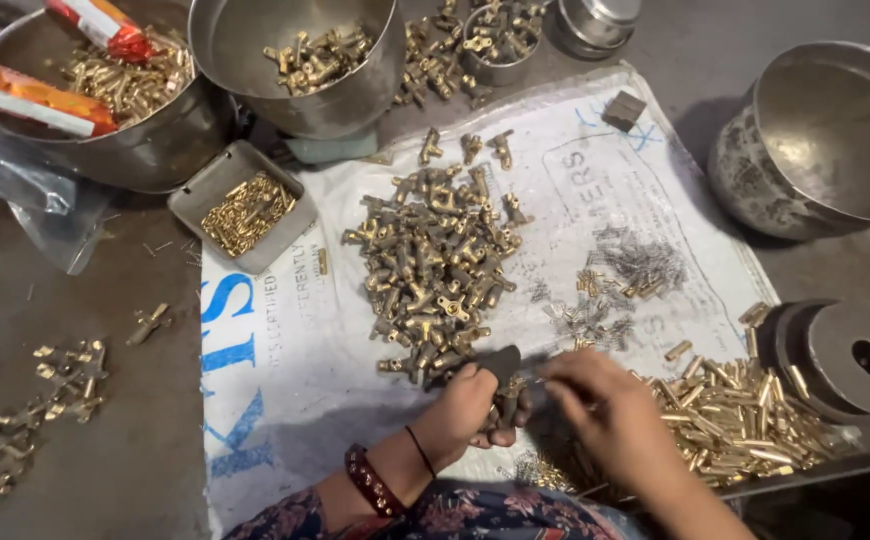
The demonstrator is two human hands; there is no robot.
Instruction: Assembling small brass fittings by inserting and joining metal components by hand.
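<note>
My left hand (pixel 470 405) closed on dark tool (pixel 500 365) and brass fitting (pixel 508 398), just below brass pile (pixel 435 265). Right hand (pixel 595 400) pinching something small at fitting, blurred, maybe pin. Assembly step mid-way; next needs steady alignment, fresh pin from heap (pixel 745 415).

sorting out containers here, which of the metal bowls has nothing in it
The big steel bowl at the far right, off the printed sack. Its inside shows bare, while the other bowls along the top hold brass fittings.
</note>
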